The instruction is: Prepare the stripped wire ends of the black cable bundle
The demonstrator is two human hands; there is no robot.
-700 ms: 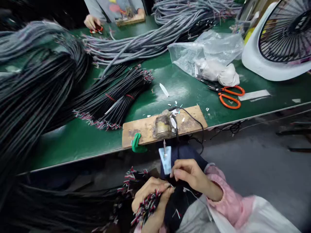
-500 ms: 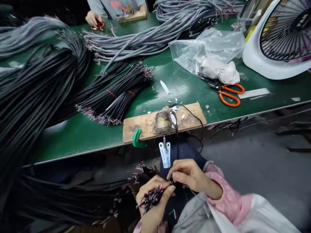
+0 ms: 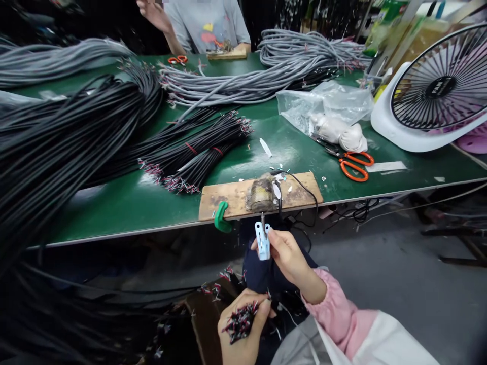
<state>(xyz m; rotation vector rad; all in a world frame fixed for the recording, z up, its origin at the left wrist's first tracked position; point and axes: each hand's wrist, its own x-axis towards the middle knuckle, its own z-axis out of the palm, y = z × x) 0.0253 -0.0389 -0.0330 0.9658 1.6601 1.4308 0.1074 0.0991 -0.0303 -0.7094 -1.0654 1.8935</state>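
My left hand point(image 3: 241, 322) is closed round a bundle of black cables point(image 3: 240, 320), whose stripped red, white and black wire ends stick out between thumb and fingers. Higher up, my right hand point(image 3: 287, 253) pinches a light blue clothespin-like clip point(image 3: 262, 242) between thumb and fingers. That clip sits on the metal shaft point(image 3: 262, 219) of a small grimy motor point(image 3: 262, 195). The motor is mounted on a wooden board point(image 3: 224, 192) at the table's front edge, where a green clamp point(image 3: 221, 218) grips the board.
On the green table point(image 3: 114, 215) lie black cable bundles point(image 3: 201, 149), grey cables point(image 3: 236, 86), orange-handled scissors point(image 3: 355, 165) and a clear plastic bag point(image 3: 331, 101). A white fan point(image 3: 429, 96) stands at the right. Across the table sits another person point(image 3: 207, 25).
My right hand has left the wires by my left hand and moved up to take hold of the blue clip. The left hand keeps its cable bundle. The view has tilted up.
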